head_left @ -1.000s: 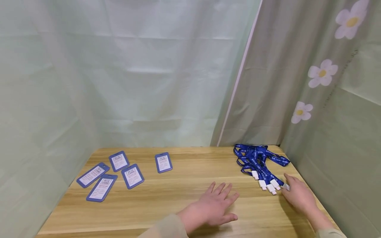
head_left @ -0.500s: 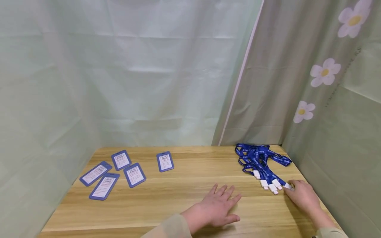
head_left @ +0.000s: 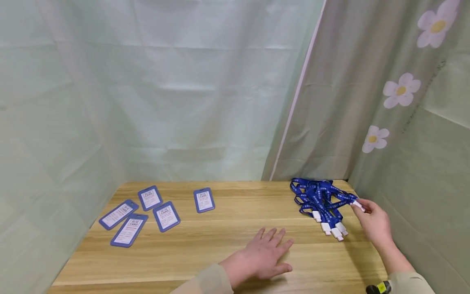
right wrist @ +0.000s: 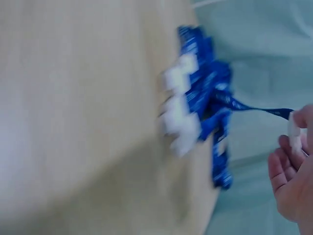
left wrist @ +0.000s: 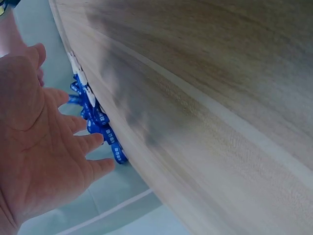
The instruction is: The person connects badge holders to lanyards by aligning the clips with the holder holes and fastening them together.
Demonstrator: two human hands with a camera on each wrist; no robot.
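Observation:
My right hand (head_left: 374,222) pinches the white end clip (right wrist: 294,131) of one blue lanyard between thumb and fingers, raised above the table. From that clip the blue strap (right wrist: 259,110) runs back into the heap of blue lanyards (head_left: 317,200), printed with white lettering, at the back right. Several white clips (head_left: 326,228) of the other lanyards point toward me at the heap's front. With fingers spread and palm down, my left hand (head_left: 266,255) is over the table's front middle, holding nothing. The left wrist view shows its bare palm (left wrist: 44,137).
Several blue-framed ID card holders (head_left: 128,230) lie on the left of the wooden table (head_left: 227,232). One more card holder (head_left: 204,200) lies apart near the back middle. Pale curtains (head_left: 198,102) enclose the table at the back and sides.
My right hand has closed on the lanyard's clip and lifted it up and away from the table, drawing its strap off the other clips. My left hand has stayed nearly in place.

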